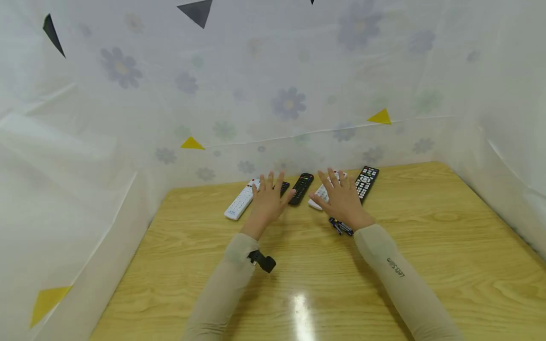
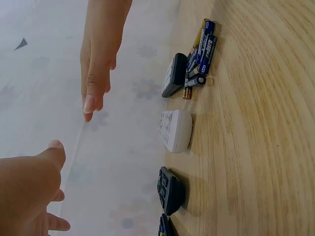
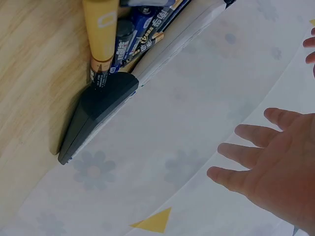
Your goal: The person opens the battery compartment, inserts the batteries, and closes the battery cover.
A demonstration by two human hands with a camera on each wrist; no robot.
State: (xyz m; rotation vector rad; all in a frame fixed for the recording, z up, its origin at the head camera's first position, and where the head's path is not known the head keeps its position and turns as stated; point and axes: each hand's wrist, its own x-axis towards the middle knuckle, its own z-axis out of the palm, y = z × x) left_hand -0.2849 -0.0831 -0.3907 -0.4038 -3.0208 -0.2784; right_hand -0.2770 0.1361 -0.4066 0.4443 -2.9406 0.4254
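My left hand [image 1: 268, 201] hovers with fingers spread over the left side of a row of remote controls. Under its edge lie a white remote [image 1: 239, 206] and a black remote [image 1: 284, 187], partly hidden. Beside its thumb is another black remote [image 1: 301, 189]. The right hand [image 1: 342, 201], also spread and holding nothing, covers part of a second white remote [image 1: 321, 194]. A black remote with white buttons [image 1: 368, 180] lies to its right. Below the right palm is a small pile of batteries [image 2: 202, 54], blue and gold. The left wrist view shows both hands raised above the table.
The wood-grain table [image 1: 298, 274] ends at a white flowered plastic sheet [image 1: 256, 104] behind the remotes. More sheeting [image 1: 64, 189] hangs along the left side. A black strap [image 1: 262, 261] sits at the left wrist.
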